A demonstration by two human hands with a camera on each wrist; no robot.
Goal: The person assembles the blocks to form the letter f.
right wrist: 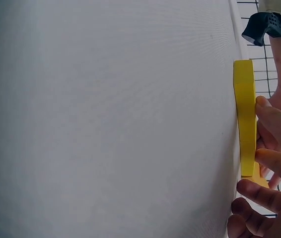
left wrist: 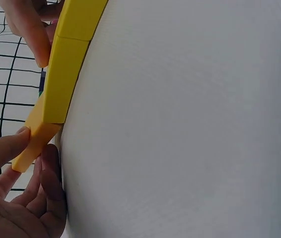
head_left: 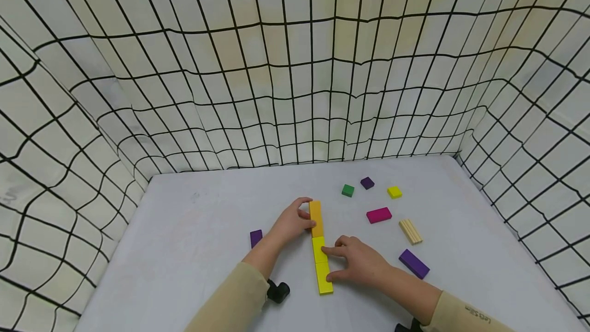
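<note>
Two yellow blocks [head_left: 323, 282] and an orange block [head_left: 316, 213] lie end to end in one line on the white table. The orange block forms the far end and touches the nearer blocks. With thumb and fingers my left hand [head_left: 289, 225] pinches the orange block; the left wrist view shows the thumb [left wrist: 16, 141] on its side. From the right, my right hand [head_left: 361, 263] touches the yellow blocks' side, its index finger near the farther one and its thumb against the nearer one. In the right wrist view its other fingers hang loosely bent beside the yellow row [right wrist: 246, 119].
Right of the row lie a magenta block [head_left: 379, 215], wooden sticks [head_left: 410, 231] and a purple block [head_left: 414, 264]. Farther back are small green [head_left: 348, 190], dark purple [head_left: 367, 183] and yellow [head_left: 394, 192] pieces. Another purple block [head_left: 256, 237] sits by the left forearm. Black netting surrounds the table.
</note>
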